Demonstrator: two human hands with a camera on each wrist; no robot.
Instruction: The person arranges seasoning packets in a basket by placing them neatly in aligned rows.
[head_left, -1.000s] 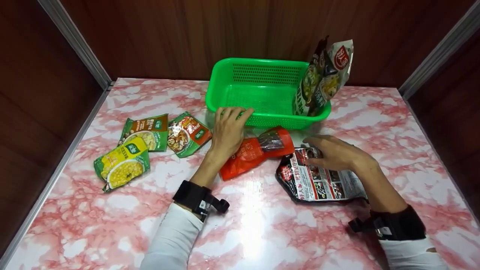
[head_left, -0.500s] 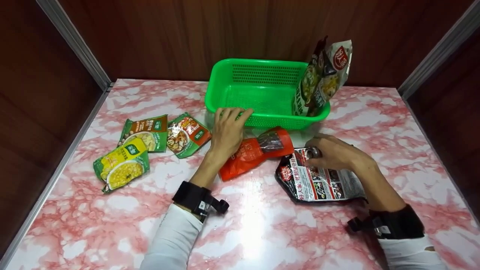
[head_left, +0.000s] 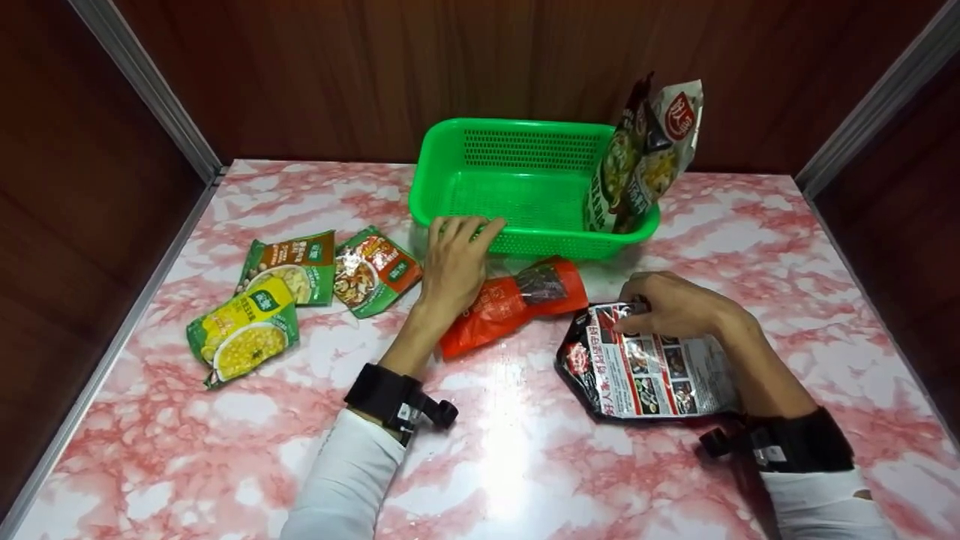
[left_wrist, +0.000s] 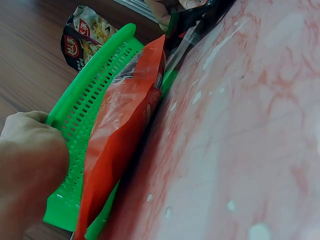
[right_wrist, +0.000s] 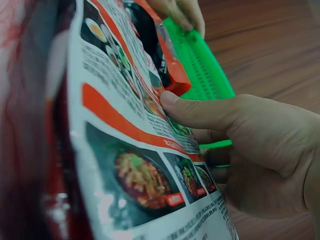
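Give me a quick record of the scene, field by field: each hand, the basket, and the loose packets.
Left hand: curled over the near rim of the green basket
Right hand: pinches the black-and-white packet, thumb on its printed face
Basket contents: upright packets at the right end
Between hands: red pouch, in front of the basket; contact with the black-and-white packet unclear
Left of basket: yellow packet, brown packet and orange packet, all with green parts
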